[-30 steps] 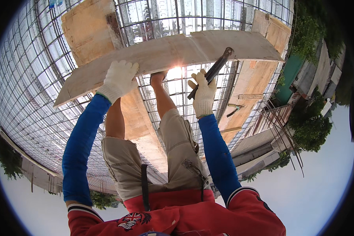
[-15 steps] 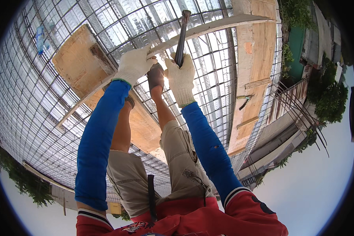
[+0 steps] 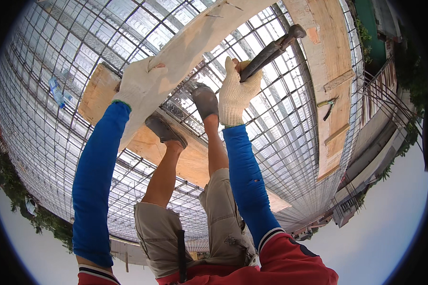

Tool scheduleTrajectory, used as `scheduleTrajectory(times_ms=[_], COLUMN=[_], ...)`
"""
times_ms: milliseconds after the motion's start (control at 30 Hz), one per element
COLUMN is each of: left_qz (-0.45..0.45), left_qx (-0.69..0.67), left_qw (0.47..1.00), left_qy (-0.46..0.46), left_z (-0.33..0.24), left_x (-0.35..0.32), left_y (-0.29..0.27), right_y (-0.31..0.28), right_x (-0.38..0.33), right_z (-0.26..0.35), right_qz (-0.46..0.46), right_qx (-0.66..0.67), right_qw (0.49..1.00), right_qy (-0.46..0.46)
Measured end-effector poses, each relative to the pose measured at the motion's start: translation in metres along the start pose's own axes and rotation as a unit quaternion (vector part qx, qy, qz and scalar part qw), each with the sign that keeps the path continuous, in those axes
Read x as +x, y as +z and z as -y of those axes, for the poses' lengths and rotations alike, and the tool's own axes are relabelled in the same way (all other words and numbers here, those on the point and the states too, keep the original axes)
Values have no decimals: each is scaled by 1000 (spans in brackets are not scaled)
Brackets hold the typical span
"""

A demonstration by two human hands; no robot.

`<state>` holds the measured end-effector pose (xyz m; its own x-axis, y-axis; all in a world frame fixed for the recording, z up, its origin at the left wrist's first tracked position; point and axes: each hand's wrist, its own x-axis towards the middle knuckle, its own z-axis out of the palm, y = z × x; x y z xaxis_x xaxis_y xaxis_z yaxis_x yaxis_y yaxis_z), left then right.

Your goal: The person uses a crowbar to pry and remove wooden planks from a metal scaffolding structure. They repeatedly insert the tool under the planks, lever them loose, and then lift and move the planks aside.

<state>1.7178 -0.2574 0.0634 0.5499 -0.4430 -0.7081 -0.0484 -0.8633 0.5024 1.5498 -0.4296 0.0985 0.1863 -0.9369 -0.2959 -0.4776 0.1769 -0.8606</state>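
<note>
My left hand (image 3: 140, 80), in a white knitted glove, is closed on a long pale wooden board (image 3: 190, 47). The board slants from beside my left forearm up to the top of the view, its broad face showing. Near its far end, thin nails (image 3: 215, 15) stick out of that face. To the right of the board, my gloved right hand (image 3: 240, 92) grips a hammer (image 3: 266, 57) by its dark handle. The hammer's head points up and to the right, apart from the board.
A mesh of steel bars (image 3: 271, 123) lies over shiny corrugated sheets. My shoes (image 3: 207, 102) are by a plywood panel (image 3: 152, 147). On the right, a plywood strip (image 3: 335, 61) carries a green-handled tool (image 3: 326, 108). A plastic bottle (image 3: 57, 92) lies at left; bars jut out far right.
The board has turned from edge-on to broad face and come up closer. My right hand has moved right, and the hammer now tilts rightward. My left hand has shifted left with the board.
</note>
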Motion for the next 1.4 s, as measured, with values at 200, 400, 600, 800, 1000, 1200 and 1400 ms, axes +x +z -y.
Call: scheduleTrajectory(times_ms=[200, 400, 600, 800, 1000, 1200, 1400], left_qz=[1, -2, -16, -27, -20, -17, -22], left_qx=[-23, 24, 10, 4, 14, -5, 2], left_qw=[998, 998, 999, 998, 999, 1000, 999], left_qy=[51, 56, 46, 48, 25, 21, 23], left_z=[5, 2, 13, 1, 17, -3, 22], left_x=[14, 17, 17, 18, 24, 19, 25], left_y=[-3, -11, -16, -12, -15, -7, -14], right_y=[38, 52, 58, 68, 46, 61, 62], right_x=[21, 17, 8, 33, 20, 72, 40], right_z=[-22, -20, -17, -34, -28, -25, -17], right_qz=[98, 59, 102, 187, 57, 97, 28], right_qx=[-129, -63, -8, -192, -12, -191, 90], right_qw=[985, 996, 995, 963, 998, 977, 996], right_qy=[63, -17, 18, 1, 10, 1, -6])
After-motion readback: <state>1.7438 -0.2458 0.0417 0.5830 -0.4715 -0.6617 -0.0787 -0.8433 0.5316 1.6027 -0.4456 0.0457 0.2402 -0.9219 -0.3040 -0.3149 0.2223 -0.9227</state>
